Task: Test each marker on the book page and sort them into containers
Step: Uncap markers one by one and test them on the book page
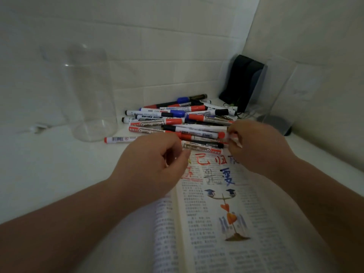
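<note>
most markers lie unsorted in a pile at the top edge of the book page, between the clear jar on the left and the clear bin by the right wall; jar looks empty, bin probably too, so sorting is barely begun. red, blue and grey test strokes already sit on the page top. right hand pinches a white marker at the pile's near edge. left hand is curled over the page, can't tell if it holds anything. open counter left of the book; walls close in behind and right
</note>
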The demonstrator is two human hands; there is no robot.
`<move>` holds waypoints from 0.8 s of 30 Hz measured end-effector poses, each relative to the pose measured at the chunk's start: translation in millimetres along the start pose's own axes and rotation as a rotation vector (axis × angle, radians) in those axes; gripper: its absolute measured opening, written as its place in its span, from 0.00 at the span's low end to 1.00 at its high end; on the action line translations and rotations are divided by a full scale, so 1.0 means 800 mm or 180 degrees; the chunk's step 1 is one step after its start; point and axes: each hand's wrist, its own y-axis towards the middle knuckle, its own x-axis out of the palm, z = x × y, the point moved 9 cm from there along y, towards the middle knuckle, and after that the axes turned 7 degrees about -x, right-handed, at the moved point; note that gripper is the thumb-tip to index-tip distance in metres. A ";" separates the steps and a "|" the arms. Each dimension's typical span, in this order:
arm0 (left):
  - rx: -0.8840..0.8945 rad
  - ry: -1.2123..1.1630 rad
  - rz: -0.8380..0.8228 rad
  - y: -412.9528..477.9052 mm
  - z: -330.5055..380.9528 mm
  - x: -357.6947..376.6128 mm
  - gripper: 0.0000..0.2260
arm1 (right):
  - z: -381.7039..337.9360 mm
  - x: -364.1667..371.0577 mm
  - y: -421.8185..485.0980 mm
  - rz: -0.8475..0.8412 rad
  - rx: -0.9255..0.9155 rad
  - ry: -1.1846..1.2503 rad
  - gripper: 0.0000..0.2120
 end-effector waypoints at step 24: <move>0.0045 -0.0457 -0.1667 -0.027 0.059 0.053 0.09 | -0.054 -0.010 -0.087 0.0351 -0.0279 0.4759 0.08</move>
